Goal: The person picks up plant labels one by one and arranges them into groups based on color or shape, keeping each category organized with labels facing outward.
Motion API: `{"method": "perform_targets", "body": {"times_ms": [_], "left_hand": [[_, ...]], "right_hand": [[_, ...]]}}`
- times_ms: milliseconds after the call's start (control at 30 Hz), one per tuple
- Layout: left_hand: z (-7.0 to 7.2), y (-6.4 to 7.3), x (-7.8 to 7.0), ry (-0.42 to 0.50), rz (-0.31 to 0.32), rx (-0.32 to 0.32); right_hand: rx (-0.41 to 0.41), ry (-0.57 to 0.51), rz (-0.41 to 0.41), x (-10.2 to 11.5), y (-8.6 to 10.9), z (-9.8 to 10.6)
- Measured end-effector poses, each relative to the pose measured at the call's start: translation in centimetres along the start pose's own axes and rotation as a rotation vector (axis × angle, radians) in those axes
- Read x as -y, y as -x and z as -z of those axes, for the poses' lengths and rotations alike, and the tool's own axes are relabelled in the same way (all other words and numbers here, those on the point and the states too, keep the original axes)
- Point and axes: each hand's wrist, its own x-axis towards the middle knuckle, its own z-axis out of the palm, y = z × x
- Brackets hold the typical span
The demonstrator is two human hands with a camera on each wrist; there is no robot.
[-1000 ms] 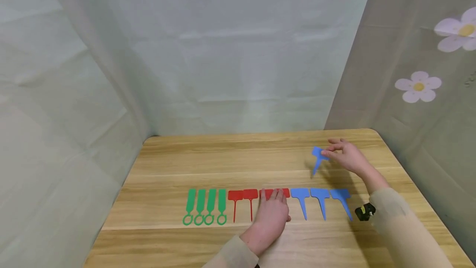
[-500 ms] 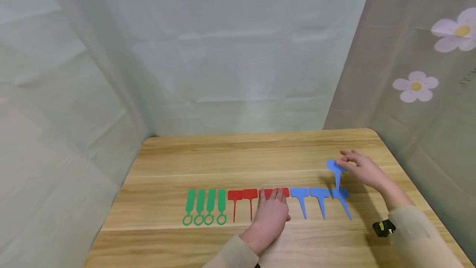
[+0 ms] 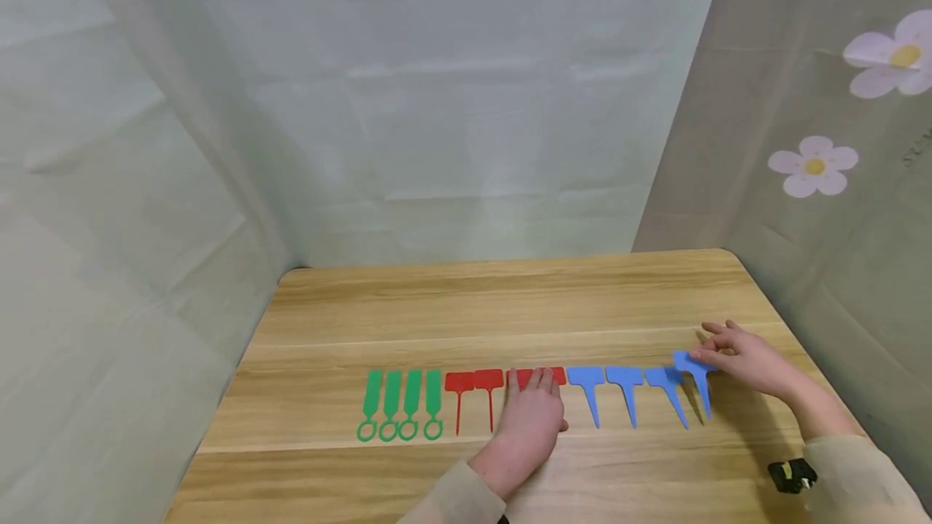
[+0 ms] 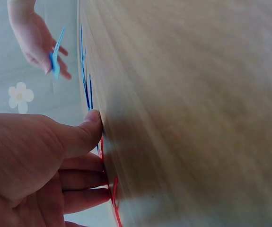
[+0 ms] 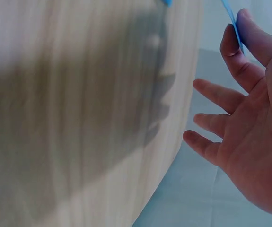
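Note:
My right hand (image 3: 750,358) pinches a blue T-shaped plant label (image 3: 688,361) between thumb and index finger, holding it above the table with its stem pointing down. In the right wrist view, this label (image 5: 235,28) shows edge-on and the other fingers spread loosely. Three more blue labels (image 3: 624,377) lie in a row to the left of it. My left hand (image 3: 530,419) rests with extended fingers on red T-shaped plant labels (image 3: 521,378), partly hiding them. Two other red labels (image 3: 489,379) lie uncovered beside it.
Several green labels with ring ends (image 3: 413,390) form the left part of the row on the wooden table (image 3: 451,314). Pale cloth (image 3: 473,103) surrounds the table's back and sides. A small black device (image 3: 792,476) sits at my right wrist.
My right hand has moved right and toward me with the blue label, from behind the row to its right end. My left hand has stayed on the red labels.

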Motion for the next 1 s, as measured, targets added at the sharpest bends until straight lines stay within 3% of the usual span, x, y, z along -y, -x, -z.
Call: {"method": "perform_targets", "body": {"times_ms": [500,1000], "left_hand": [[-0.1,0.3,0.4,0.014,0.003,-0.009],[-0.2,0.5,0.5,0.021,0.004,-0.029]], "right_hand": [[0.021,0.065,-0.024,-2.1,0.5,-0.2],[-0.016,0.282,-0.07,-2.4,0.0,-0.9]]}}
